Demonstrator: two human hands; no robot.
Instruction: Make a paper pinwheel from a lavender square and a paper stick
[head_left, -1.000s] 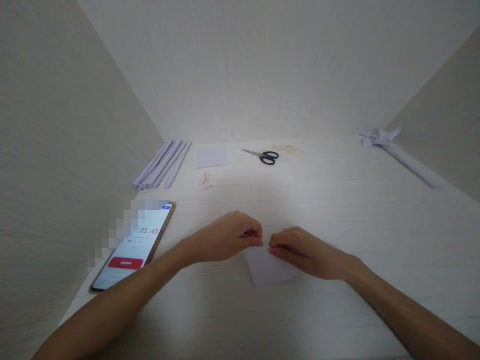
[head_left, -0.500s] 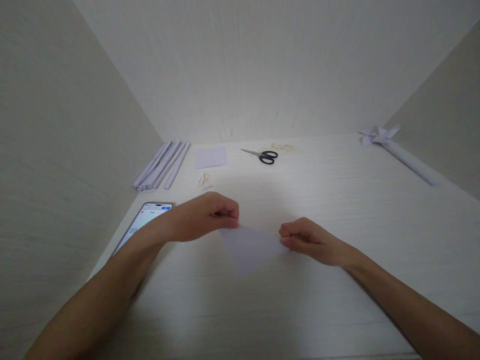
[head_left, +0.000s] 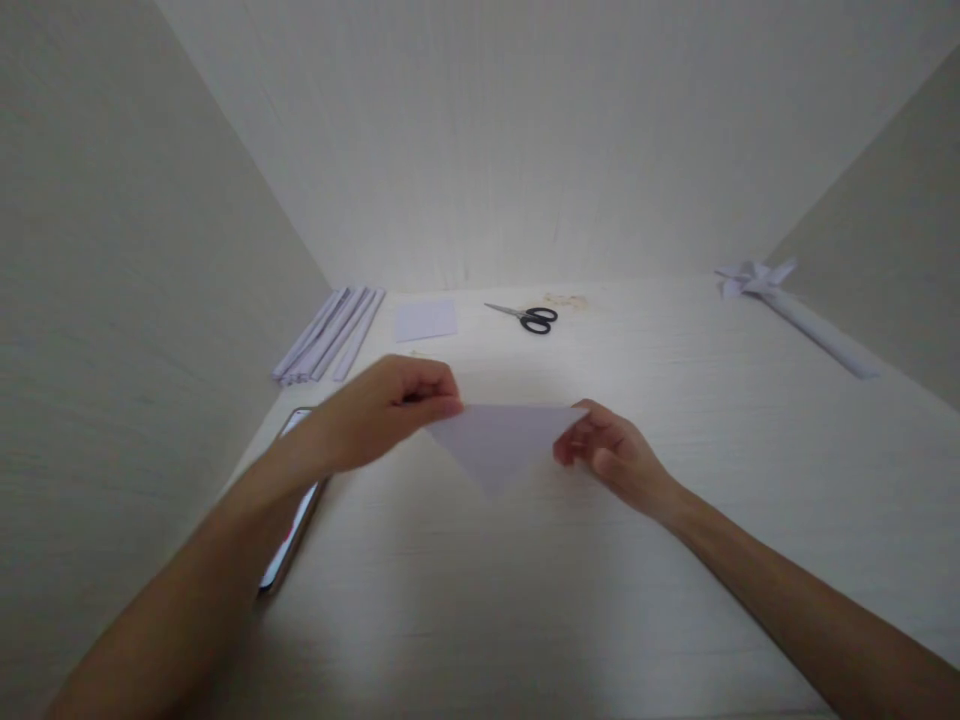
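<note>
A folded white paper triangle [head_left: 499, 445] hangs point down above the table, its long edge running level at the top. My left hand [head_left: 390, 410] pinches its upper left corner between thumb and fingers. At the upper right corner is my right hand [head_left: 611, 450]; the corner lies across its index finger, while the thumb stands apart from the paper and the other fingers curl loosely below. Beneath my left forearm lies a phone [head_left: 298, 525], its screen lit and partly covered.
Several rolled paper sticks [head_left: 341, 325] lie at the back left beside a square paper sheet [head_left: 426, 320]. Black-handled scissors [head_left: 529, 318] lie at the back, with rubber bands [head_left: 566, 300] behind them. A paper roll with a flared end [head_left: 814, 325] lies by the right wall.
The paper has risen and turned so its long edge is level and faces me. Both hands have moved up; my right thumb has come off the corner. More of the phone's lower end shows.
</note>
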